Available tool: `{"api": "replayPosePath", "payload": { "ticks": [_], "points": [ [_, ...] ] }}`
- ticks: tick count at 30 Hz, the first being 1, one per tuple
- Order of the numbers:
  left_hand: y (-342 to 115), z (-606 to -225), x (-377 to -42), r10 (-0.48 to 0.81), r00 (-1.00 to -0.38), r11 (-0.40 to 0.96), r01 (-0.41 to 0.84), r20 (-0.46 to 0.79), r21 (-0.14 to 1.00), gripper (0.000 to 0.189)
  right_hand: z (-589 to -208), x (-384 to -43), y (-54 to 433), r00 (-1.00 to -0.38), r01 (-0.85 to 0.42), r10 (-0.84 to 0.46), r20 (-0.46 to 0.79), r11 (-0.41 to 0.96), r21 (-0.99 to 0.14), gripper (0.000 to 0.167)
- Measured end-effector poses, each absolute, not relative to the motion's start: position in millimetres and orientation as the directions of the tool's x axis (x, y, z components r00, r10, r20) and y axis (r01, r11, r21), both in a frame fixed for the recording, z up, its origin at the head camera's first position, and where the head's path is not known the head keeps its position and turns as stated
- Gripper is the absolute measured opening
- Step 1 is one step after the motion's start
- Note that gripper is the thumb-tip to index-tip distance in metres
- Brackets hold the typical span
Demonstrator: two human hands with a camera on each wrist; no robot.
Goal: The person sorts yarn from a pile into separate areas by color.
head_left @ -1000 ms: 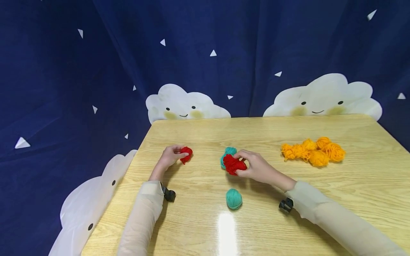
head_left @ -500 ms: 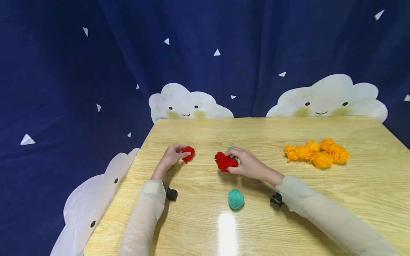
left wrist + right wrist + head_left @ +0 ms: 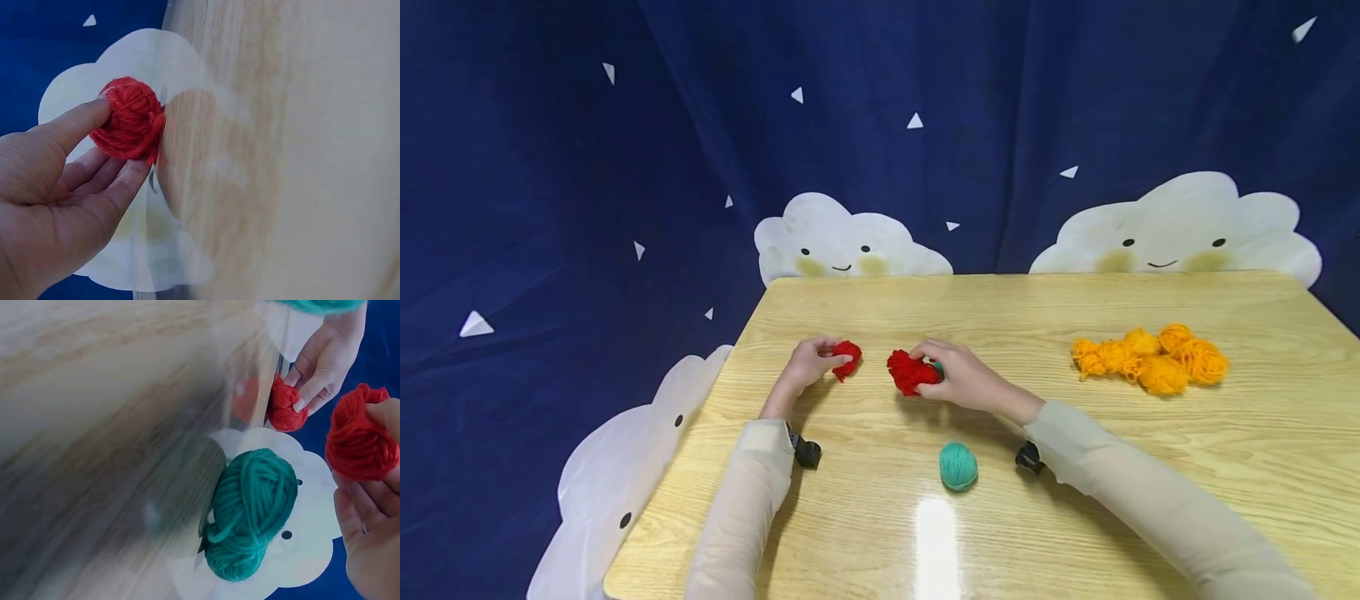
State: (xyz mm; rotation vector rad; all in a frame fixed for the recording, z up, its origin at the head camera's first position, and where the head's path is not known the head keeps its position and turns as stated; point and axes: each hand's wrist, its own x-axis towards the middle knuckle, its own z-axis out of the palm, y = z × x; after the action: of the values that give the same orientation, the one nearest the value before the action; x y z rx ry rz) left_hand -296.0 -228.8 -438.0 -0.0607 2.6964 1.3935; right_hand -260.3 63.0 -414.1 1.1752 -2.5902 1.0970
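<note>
Navy curtain (image 3: 865, 142) hung well beyond the round teal ball (image 3: 958, 467), printed with white triangles and smiling clouds (image 3: 1176, 221). Wood-grain table (image 3: 1000, 312) carried that ball and spread out on all sides of it. Person's beige sleeves (image 3: 741, 492) came in left and right of the ball. Orange yarn (image 3: 1163, 377), several bundles bunched together, lay on the table beyond the ball and well to its right.

Hands were apart from each other, both beyond the ball. Right hand (image 3: 964, 377), almost straight beyond it, gripped a red bundle (image 3: 912, 372) between thumb and fingers; left hand (image 3: 809, 365), well to its left, pinched a red ball (image 3: 847, 360).

Teal skein (image 3: 253, 509) lay on the table beyond the round ball, mostly hidden by the right hand in the head view. Red bundle was raised off the table, beyond the ball and slightly left. Red ball touched the table, farther left. Small black cameras (image 3: 807, 454) sat at both cuffs, either side of the ball.
</note>
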Motion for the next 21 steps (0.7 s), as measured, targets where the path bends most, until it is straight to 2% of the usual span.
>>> {"api": "replayPosePath", "payload": {
  "ticks": [13, 21],
  "points": [
    [-229.7, -438.5, -298.3, 0.006, -0.994, 0.579, -0.086, -0.110, 0.811, 0.048, -412.2, -270.1, 35.5, -0.674, -0.712, -0.653, 0.345, 0.450, -0.539, 0.037],
    [-228.9, -438.4, -298.0, 0.008, -0.996, 0.562, -0.070, -0.090, 0.824, 0.044, -417.1, -277.1, 19.4, -0.629, -0.763, -0.686, 0.366, 0.455, -0.459, 0.036]
  ]
}}
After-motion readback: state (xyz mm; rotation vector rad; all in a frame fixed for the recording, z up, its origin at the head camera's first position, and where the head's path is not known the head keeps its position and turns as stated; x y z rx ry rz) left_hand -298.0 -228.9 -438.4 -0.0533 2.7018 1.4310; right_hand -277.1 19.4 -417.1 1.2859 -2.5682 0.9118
